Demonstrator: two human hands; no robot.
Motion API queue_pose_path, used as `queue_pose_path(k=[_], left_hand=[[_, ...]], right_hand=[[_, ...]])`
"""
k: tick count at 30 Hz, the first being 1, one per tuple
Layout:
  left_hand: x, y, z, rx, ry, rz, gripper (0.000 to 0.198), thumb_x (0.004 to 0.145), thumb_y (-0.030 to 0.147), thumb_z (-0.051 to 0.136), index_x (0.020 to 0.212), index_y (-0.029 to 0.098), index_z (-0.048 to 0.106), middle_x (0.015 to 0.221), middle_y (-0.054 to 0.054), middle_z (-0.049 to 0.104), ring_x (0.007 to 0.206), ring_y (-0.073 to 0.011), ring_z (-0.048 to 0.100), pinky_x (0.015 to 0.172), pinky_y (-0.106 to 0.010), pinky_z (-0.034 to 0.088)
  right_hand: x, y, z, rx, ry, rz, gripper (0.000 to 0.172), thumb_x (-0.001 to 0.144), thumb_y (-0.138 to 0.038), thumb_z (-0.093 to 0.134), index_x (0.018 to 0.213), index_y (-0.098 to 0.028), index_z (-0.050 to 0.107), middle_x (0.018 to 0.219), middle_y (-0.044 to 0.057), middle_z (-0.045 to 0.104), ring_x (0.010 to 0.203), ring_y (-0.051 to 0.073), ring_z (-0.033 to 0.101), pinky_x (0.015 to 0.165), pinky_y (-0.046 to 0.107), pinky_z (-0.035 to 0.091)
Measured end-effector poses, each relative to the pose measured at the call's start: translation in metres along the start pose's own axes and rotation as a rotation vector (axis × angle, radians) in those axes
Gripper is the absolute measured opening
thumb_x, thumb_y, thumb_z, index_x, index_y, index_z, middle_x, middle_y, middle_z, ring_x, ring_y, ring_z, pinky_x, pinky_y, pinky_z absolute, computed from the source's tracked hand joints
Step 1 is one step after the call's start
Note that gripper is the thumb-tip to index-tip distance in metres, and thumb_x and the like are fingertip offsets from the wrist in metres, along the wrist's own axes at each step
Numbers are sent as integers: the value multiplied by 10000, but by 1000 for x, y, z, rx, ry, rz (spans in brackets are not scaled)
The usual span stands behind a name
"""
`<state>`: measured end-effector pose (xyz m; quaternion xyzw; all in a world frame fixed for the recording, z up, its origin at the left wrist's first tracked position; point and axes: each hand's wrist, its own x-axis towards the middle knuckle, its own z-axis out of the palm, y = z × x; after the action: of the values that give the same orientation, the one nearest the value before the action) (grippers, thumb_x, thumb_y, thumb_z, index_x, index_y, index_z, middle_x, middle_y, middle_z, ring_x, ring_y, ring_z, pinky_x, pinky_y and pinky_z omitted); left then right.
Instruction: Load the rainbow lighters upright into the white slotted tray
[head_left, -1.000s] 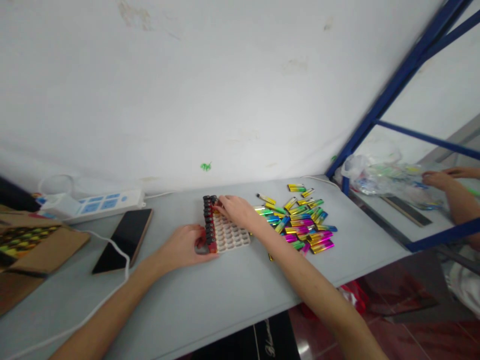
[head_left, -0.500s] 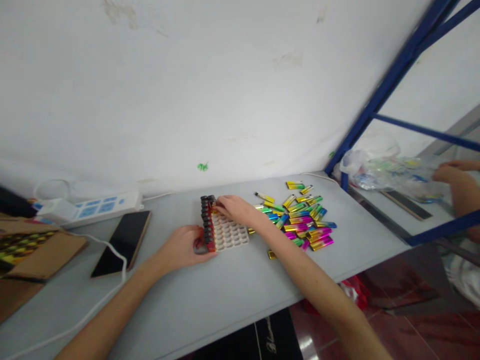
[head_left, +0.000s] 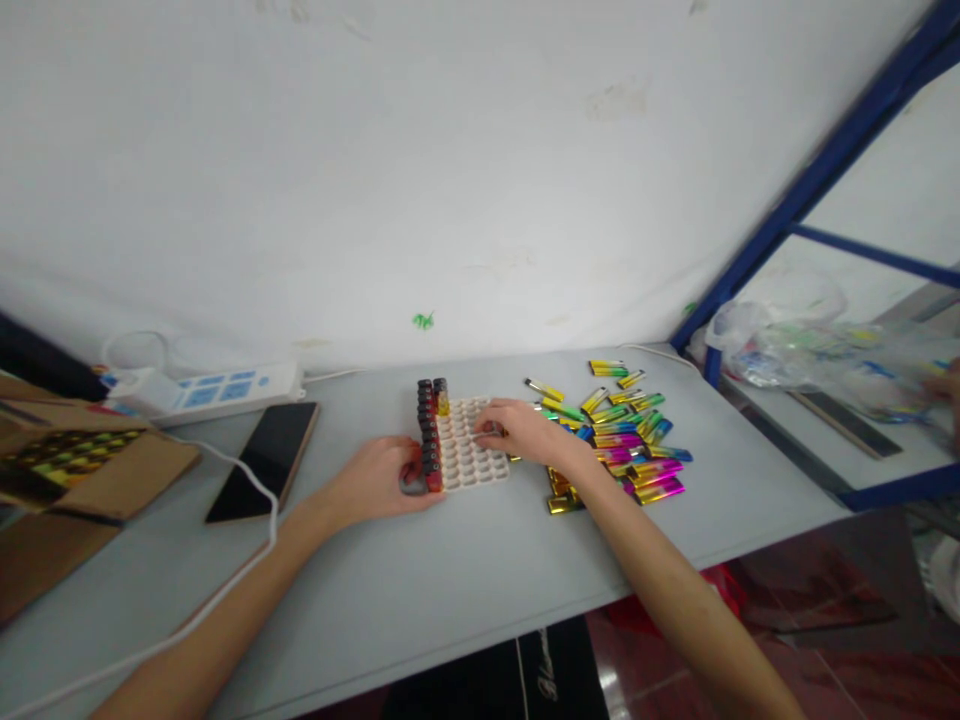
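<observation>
A white tray point(head_left: 472, 470) with rows of round holes lies on the grey table point(head_left: 450, 580). A column of lighters with black tops point(head_left: 429, 440) stands along its left edge, and one more stands in the second column at the back. My left hand point(head_left: 379, 482) rests against the tray's left front corner, fingers curled around it. My right hand point(head_left: 521, 430) hovers over the tray's right side, fingers bent; what they hold is hidden. A heap of iridescent lighters point(head_left: 619, 440) lies to the right.
A black phone point(head_left: 266, 458) with a white cable, a white power strip point(head_left: 206, 392) and an open cardboard box point(head_left: 67, 480) sit at the left. A blue metal frame point(head_left: 795, 220) and a plastic bag point(head_left: 810, 350) stand at the right, with another person's hand point(head_left: 946, 385) beside it.
My right hand has drawn back from the tray's far left corner toward its right side. One more lighter now stands in the second column. The camera shifted slightly.
</observation>
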<state>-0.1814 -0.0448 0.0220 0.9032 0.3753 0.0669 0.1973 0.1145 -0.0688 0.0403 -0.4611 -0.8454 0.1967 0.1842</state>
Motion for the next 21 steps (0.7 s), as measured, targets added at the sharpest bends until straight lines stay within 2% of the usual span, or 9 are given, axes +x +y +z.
queue_pose_path(k=[7,21], left_hand=[[-1,2,-2,-18,2,2,380,830,585,728,757,228,622,739,-27,708,649,-193,596,641,-320,399],[-1,1,-3,-44,-17,-4,355,825,568,705,775,221,648,770,-39,729,662,-198,613,651,-314,420]], right_hand=[[7,-3,-3,-44,-87,22,92,1058,-184,790,1117,-157,855,1083,104,804,1009,231,699,936,317,473],[17,0,1,-79,-71,73,104,1062,-220,815,1097,-153,886,1071,104,822,948,203,695,869,291,453]])
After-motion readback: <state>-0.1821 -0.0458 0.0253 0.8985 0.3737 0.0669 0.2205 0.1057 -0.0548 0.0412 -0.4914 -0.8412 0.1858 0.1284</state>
